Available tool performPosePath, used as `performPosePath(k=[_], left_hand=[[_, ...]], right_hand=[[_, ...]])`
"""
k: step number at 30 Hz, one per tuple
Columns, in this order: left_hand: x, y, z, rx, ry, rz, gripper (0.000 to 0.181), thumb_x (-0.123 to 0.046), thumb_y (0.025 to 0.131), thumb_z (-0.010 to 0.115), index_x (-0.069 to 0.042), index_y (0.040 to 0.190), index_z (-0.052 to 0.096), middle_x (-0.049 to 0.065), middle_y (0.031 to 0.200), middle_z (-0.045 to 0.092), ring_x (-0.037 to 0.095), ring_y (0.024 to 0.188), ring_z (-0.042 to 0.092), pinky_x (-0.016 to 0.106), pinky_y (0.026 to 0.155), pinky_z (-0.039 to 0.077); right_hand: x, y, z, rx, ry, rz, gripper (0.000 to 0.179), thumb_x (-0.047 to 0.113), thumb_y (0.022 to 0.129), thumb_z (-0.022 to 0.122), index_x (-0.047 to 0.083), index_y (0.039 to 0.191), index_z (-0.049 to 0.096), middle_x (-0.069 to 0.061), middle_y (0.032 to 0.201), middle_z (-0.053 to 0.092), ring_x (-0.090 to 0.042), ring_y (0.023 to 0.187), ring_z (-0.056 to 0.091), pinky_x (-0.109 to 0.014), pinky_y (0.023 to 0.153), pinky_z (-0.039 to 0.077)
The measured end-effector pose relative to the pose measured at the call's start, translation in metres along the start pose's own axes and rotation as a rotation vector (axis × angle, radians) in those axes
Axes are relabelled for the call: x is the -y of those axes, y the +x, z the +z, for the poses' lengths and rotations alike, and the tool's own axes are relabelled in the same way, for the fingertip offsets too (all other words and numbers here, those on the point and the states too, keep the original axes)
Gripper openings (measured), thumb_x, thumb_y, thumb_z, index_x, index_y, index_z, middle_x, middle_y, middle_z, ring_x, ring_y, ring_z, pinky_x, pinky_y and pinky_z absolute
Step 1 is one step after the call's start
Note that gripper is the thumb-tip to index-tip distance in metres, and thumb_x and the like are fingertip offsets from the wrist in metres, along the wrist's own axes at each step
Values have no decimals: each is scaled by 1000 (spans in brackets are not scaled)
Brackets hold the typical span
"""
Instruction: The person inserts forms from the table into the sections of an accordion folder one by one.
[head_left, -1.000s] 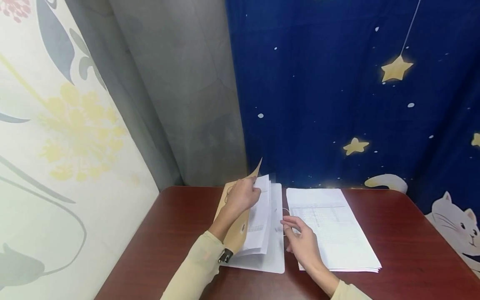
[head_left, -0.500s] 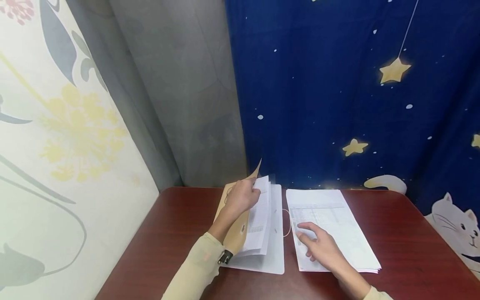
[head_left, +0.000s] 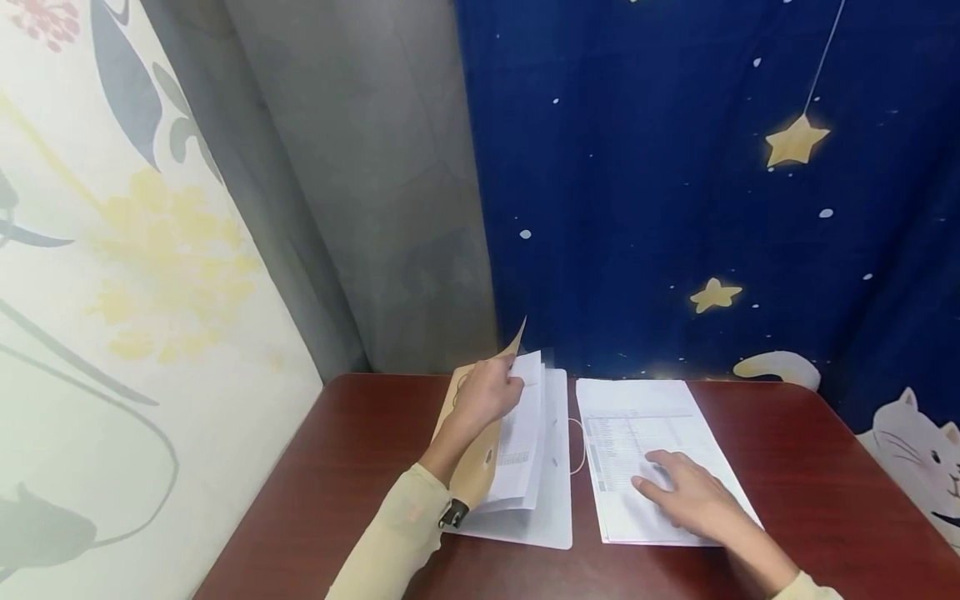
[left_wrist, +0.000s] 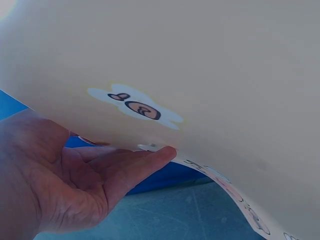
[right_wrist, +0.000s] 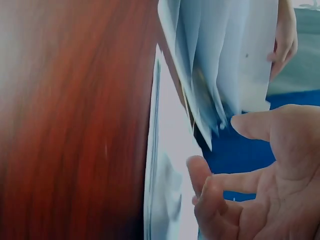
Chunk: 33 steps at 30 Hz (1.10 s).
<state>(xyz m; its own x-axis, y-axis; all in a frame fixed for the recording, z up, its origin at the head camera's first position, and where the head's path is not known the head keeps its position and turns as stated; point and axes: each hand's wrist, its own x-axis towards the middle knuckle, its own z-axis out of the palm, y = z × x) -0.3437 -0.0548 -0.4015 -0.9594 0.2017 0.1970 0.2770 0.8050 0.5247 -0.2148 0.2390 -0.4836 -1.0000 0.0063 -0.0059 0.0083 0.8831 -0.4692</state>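
1. Closest are the pale sleeves [head_left: 390, 533], with a black strap [head_left: 453, 513] at the left wrist.
2. The right hand [head_left: 693, 493] is over the printed paper stack [head_left: 633, 400], its thumb and forefinger spread apart and gripping nothing; whether it touches the top sheet I cannot tell.
3. The left hand [head_left: 486, 398] has its fingers clamped on the edge of the tan cover [head_left: 474, 475], holding it up at a tilt.
4. The folder [head_left: 555, 500] lies open to the left of the stack, a narrow gap between them. Printed sheets [head_left: 519, 475] stand partly raised inside it, next to the cover.
5. A thin white cord [head_left: 583, 452] loops from the folder's right edge towards the stack.
6. Beneath everything is the reddish-brown tabletop [head_left: 337, 467].
7. Behind it hang a grey curtain [head_left: 360, 167] and a blue one with yellow stars [head_left: 637, 167].
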Motion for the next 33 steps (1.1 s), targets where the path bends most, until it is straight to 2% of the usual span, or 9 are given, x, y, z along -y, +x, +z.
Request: performPosePath(k=[2, 4, 6, 11, 17, 24, 29, 33], left_hand=[[-1, 0, -1, -2, 0, 2, 53, -16, 97, 58, -8, 150, 60, 15, 143, 69, 26, 85, 66, 31, 54, 39], [-2, 0, -1, -4, 7, -2, 53, -16, 97, 58, -8, 149, 61, 14, 142, 69, 25, 91, 65, 31, 56, 40], [-2, 0, -1, 3, 8, -4, 53, -16, 97, 58, -8, 149, 60, 15, 143, 69, 26, 90, 65, 32, 56, 39], [-2, 0, 0, 17, 3, -3, 54, -17, 98, 58, -6, 151, 59, 16, 146, 67, 26, 82, 65, 31, 50, 36], [-2, 2, -2, 7, 1, -10, 54, -15, 96, 59, -6, 150, 60, 16, 145, 67, 26, 80, 65, 32, 49, 34], [-2, 3, -2, -1, 19, -4, 56, -17, 95, 58, -8, 150, 60, 15, 141, 70, 26, 89, 66, 33, 52, 37], [-2, 2, -4, 7, 8, -11, 56, -17, 95, 58, -8, 150, 60, 16, 137, 72, 24, 78, 64, 33, 50, 37], [-2, 2, -5, 17, -10, -13, 56, -17, 95, 58, -8, 151, 59, 17, 136, 73, 24, 73, 64, 33, 49, 36]], right_hand=[[-9, 2, -5, 5, -50, 11, 73, 56, 96, 68, 0, 142, 60, -32, 142, 59, -48, 124, 61, -67, 99, 48], [-18, 3, -8, 7, -66, 24, 77, 57, 95, 68, -2, 142, 59, -36, 143, 56, -55, 131, 55, -70, 101, 45], [-26, 5, -11, 4, -73, 35, 79, 56, 95, 69, -4, 143, 57, -38, 144, 54, -56, 131, 54, -71, 101, 45], [-44, 10, -18, -6, -71, 53, 86, 51, 92, 75, -10, 147, 49, -42, 143, 49, -52, 120, 58, -69, 101, 46], [-57, 17, -30, 8, -41, 149, 98, 54, 89, 77, -15, 148, 41, -44, 135, 50, -51, 112, 57, -70, 96, 48], [-71, 22, -36, -1, -39, 197, 93, 52, 91, 75, -20, 141, 43, -41, 124, 56, -48, 107, 58, -66, 90, 49], [-78, 23, -35, 4, -44, 218, 88, 54, 94, 71, -21, 134, 48, -40, 120, 56, -45, 102, 57, -61, 83, 51], [-84, 23, -33, -3, -53, 218, 82, 50, 92, 73, -20, 127, 51, -38, 115, 56, -42, 96, 58, -58, 78, 51]])
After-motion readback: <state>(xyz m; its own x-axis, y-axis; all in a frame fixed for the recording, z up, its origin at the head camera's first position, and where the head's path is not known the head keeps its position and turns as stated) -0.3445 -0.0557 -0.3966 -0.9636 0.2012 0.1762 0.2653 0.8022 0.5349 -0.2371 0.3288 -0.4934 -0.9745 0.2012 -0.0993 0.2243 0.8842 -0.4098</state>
